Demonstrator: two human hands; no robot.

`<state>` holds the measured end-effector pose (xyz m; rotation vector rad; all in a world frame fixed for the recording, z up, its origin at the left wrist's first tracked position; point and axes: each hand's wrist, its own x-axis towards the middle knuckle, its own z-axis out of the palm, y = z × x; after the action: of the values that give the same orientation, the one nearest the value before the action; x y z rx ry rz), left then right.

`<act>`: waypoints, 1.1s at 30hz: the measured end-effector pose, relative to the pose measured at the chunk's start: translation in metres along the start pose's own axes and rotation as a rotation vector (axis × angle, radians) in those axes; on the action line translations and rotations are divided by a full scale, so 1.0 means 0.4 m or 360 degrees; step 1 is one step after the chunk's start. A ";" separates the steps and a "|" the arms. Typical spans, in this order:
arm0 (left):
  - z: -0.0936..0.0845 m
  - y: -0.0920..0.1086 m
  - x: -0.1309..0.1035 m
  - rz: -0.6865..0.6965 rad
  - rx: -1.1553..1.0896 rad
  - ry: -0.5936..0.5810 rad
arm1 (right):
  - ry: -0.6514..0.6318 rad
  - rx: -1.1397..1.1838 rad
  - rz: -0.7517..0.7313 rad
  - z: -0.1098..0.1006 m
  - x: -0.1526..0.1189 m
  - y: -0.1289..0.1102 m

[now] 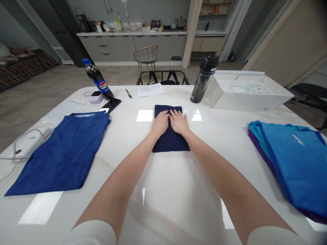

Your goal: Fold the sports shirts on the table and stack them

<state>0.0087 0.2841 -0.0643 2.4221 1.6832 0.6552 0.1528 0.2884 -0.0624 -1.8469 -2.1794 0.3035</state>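
A dark navy cloth [171,141], folded into a compact rectangle, lies flat at the middle of the white table [163,190]. My left hand [160,123] rests palm down on its upper left part, fingers stretched out. On the upper right part lies my right hand [179,122], also flat with its fingers spread. The fingertips of both hands are close together near the cloth's far half. A larger folded blue garment [66,153] lies to the left. At the right edge is a stack of blue and purple garments [301,163].
Along the far side stand a cola bottle [99,81], a pen [128,93], a paper [150,90], a dark tumbler [203,81] and an open white box [245,97]. A phone [110,105] and a power strip [30,144] with cables are at the left.
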 end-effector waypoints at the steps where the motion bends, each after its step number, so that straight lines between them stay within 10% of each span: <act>1: -0.006 0.005 -0.007 0.0027 -0.0020 -0.0016 | 0.0007 -0.0010 -0.0014 -0.002 -0.010 0.002; 11: -0.019 0.103 -0.109 -0.0238 0.0025 -0.0322 | 0.0026 -0.0060 -0.0316 -0.023 -0.176 0.002; 21: -0.033 0.188 -0.252 -0.0462 0.0039 -0.0183 | -0.0054 0.0136 0.0144 -0.018 -0.310 -0.051; 33: -0.071 0.193 -0.381 -0.0166 0.0094 -0.0161 | 0.0023 -0.0199 -0.0003 -0.026 -0.448 -0.043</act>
<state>0.0197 0.1114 -0.0556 2.3435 1.7977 0.4671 0.1676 0.1085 -0.0589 -1.9052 -2.2372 0.1559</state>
